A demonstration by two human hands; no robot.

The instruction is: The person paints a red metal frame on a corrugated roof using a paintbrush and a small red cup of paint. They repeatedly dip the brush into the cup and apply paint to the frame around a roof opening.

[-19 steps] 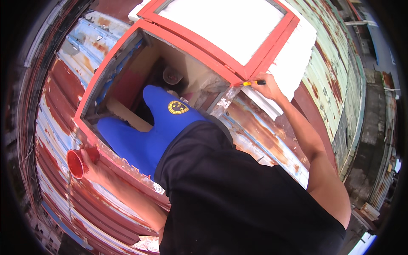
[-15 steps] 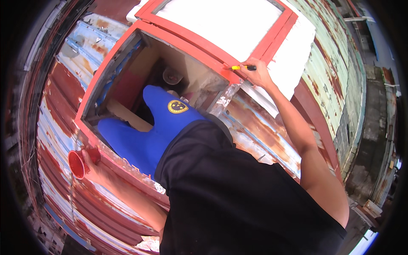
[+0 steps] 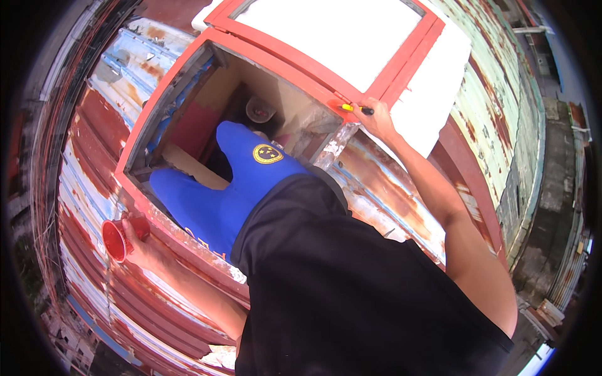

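On the left, my left hand (image 3: 140, 252) is wrapped round a red cup (image 3: 115, 242), tilted so its mouth faces left. Its inside is red; how much it contains cannot be made out. At the right corner of a roof opening, my right hand (image 3: 377, 120) grips a small paintbrush (image 3: 359, 109) with a yellow and black handle. The brush's tip meets the red frame (image 3: 282, 65) round the opening, where the red looks brighter and glossy. My legs, in blue shorts (image 3: 251, 172), go down into the opening.
Beyond the frame lies a red-bordered panel (image 3: 406, 66) with a white middle. Rusty corrugated roofing (image 3: 94, 156) surrounds the opening. Down inside are a pale round container (image 3: 260, 109) and a light board (image 3: 191, 166). Wires run along the far left edge.
My right hand and the brush have shifted slightly right and down in the picture, staying at the frame's corner. My left hand still holds the cup, and the whole view has moved a little.
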